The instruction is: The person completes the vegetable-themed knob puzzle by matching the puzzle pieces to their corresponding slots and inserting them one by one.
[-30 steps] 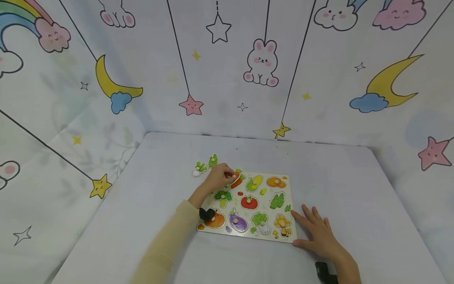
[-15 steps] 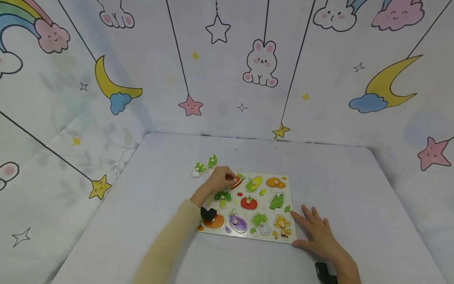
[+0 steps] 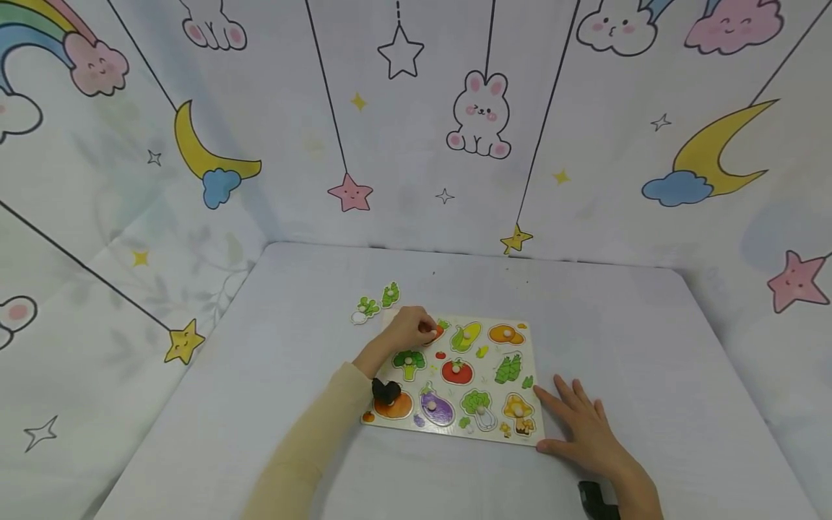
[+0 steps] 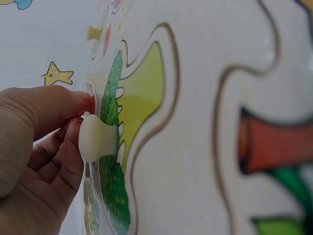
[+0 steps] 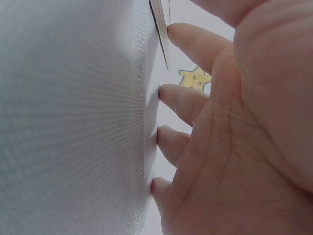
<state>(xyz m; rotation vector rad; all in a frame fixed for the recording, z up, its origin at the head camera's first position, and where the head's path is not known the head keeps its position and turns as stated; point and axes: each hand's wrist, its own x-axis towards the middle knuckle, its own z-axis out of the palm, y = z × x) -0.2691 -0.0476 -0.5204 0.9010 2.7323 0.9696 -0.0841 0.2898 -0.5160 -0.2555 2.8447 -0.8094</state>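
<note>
A white puzzle board with vegetable pictures lies on the table. At its back left, my left hand pinches the carrot puzzle piece, which lies at its carrot place and is partly covered by the fingers. In the left wrist view the thumb and a finger meet beyond the broccoli piece and its pale knob. My right hand rests with spread fingers at the board's right edge. Seen from the right wrist, one fingertip touches the board's edge and the others rest on the white cloth.
Two loose pieces, a white-rooted green vegetable and a leafy green one, lie behind the board's back left corner. Corn, tomato, eggplant and other pieces sit in the board. A cartoon-printed cloth hangs behind.
The left hand has come slightly right and down with the carrot piece, which was tilted above the board and now lies down at its place. The right hand has stayed still.
</note>
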